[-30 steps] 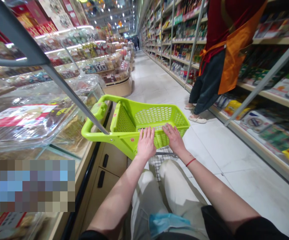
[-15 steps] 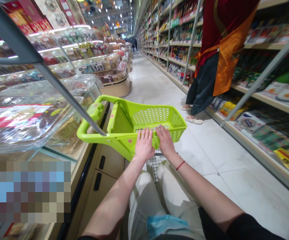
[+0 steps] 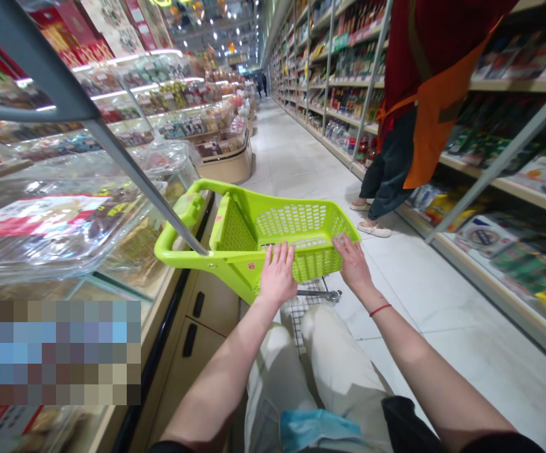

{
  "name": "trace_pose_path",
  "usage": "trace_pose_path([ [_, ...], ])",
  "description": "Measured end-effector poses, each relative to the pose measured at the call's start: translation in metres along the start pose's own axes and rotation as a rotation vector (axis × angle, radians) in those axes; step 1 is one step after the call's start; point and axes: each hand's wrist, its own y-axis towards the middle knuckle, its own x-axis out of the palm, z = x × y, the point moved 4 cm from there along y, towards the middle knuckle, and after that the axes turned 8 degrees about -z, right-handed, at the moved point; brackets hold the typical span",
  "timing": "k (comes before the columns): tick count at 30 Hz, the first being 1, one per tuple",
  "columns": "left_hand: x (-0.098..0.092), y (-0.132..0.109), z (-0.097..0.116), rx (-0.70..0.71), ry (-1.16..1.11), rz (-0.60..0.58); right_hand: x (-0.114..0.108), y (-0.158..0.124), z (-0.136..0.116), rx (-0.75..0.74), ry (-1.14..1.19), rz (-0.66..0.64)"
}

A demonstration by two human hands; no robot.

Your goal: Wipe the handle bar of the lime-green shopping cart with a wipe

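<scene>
A lime-green shopping basket on a cart stands just in front of my knees; its perforated tub looks empty. My left hand lies on the near rim, fingers stretched out close together and not curled round it. Further right, near the basket's right corner, my right hand rests on the same rim with its fingers extended and somewhat apart. A red string is round my right wrist. Both thumbs are mostly hidden. Below the basket are a grey bar and a wire rack.
A display counter with plastic-wrapped packs borders the left. A grey pole slants across it. At right, a person in an orange apron stands by stocked shelves. The tiled aisle runs ahead. A blue mask lies on my lap.
My right hand has slid right along the basket rim, away from my left hand, which stays on the rim. The whole view has shifted slightly.
</scene>
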Motion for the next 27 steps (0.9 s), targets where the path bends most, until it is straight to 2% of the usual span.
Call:
trace_pose_path([
  [3, 0.000, 0.000, 0.001, 0.000, -0.005, 0.000, 0.000, -0.002, 0.000, 0.085, 0.024, 0.031],
  [6, 0.000, 0.000, 0.002, 0.002, -0.015, 0.013, 0.005, -0.001, -0.025, 0.105, 0.089, 0.061],
  [11, 0.001, 0.000, 0.001, 0.001, -0.016, 0.001, 0.015, 0.004, -0.086, -0.076, 0.174, -0.012],
  [14, 0.000, -0.001, 0.001, 0.002, -0.010, -0.011, 0.015, 0.004, -0.093, -0.149, 0.164, -0.037],
  [18, -0.002, -0.001, 0.001, 0.004, -0.008, -0.011, 0.008, 0.001, -0.060, -0.156, 0.104, -0.032],
  [23, -0.001, 0.000, 0.000, 0.006, -0.013, -0.001, -0.002, -0.003, 0.001, -0.057, 0.039, -0.009],
  [27, -0.001, 0.000, 0.000, 0.008, -0.012, 0.005, -0.003, -0.004, 0.031, 0.044, 0.054, 0.010],
])
